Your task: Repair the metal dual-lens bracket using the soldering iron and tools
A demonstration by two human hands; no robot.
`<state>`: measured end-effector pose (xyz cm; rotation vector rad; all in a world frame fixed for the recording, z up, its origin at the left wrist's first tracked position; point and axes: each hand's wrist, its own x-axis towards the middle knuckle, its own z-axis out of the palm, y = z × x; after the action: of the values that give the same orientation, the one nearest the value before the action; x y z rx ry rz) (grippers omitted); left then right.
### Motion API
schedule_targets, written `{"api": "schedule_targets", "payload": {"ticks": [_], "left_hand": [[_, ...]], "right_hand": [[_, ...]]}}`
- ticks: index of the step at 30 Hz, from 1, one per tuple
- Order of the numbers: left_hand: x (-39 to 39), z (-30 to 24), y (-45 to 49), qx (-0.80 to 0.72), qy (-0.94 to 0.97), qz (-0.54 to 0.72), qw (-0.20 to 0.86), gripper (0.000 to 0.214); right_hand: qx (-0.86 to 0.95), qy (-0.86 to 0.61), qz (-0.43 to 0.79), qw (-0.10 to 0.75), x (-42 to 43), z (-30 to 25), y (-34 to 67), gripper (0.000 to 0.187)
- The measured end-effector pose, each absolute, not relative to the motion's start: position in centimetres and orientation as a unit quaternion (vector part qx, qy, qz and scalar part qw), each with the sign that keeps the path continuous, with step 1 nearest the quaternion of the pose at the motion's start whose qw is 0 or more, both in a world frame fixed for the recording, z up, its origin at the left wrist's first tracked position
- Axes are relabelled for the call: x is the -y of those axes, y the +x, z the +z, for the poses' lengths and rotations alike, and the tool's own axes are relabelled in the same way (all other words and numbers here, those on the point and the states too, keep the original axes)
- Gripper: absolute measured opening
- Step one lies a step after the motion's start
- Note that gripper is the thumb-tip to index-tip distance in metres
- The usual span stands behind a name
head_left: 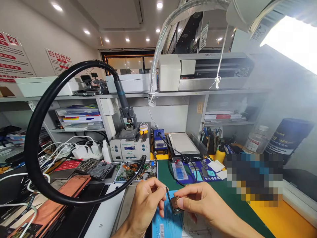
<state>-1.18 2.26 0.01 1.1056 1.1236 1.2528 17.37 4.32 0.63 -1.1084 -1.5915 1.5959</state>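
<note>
In the head view, my right hand (200, 201) grips a small flat brown-and-metallic electronic part (176, 205) between thumb and fingers. A thin black strip (169, 196) runs up along its left side. My left hand (148, 200) is closed in a pinch at the strip's upper end; its thumb and fingertip meet there, and its other fingers curl below. Both hands hover over a blue printed sheet (165, 223) at the front of the bench. Fingers hide part of the small part, and I cannot tell exactly how the strip joins it.
A thick black hose (32, 142) loops across the left side from a hot-air station (130, 148). Behind my hands are a tray of circuit boards (155, 170) and a heating plate (184, 143). Phone housings (100, 224) and white cables crowd the left. A bright lamp (289, 39) hangs upper right.
</note>
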Motion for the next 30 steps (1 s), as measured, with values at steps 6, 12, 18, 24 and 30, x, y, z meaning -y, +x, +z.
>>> {"api": "schedule_targets", "payload": {"ticks": [6,12,18,24,30], "left_hand": [[-2.2,0.4,-1.0,-0.471,0.464,0.523,0.539,0.017],[-2.3,0.3,-1.6,-0.453,0.458,0.522,0.56,0.023],[-2.4,0.4,-1.9,-0.432,0.466,0.51,0.58,0.019],[-2.0,0.6,-1.7,-0.441,0.48,0.491,0.577,0.02],[-2.1,0.8,-1.5,-0.451,0.485,0.488,0.568,0.024]], "right_hand": [[0.593,-0.415,0.614,0.314,-4.2,0.7,17.5,0.037],[0.581,-0.4,0.637,0.311,-4.3,1.5,17.5,0.035],[0.573,-0.4,0.645,0.308,-4.3,1.9,17.6,0.034],[0.566,-0.398,0.651,0.313,-4.1,1.5,17.7,0.033],[0.557,-0.396,0.661,0.31,-4.2,1.4,17.6,0.028]]}}
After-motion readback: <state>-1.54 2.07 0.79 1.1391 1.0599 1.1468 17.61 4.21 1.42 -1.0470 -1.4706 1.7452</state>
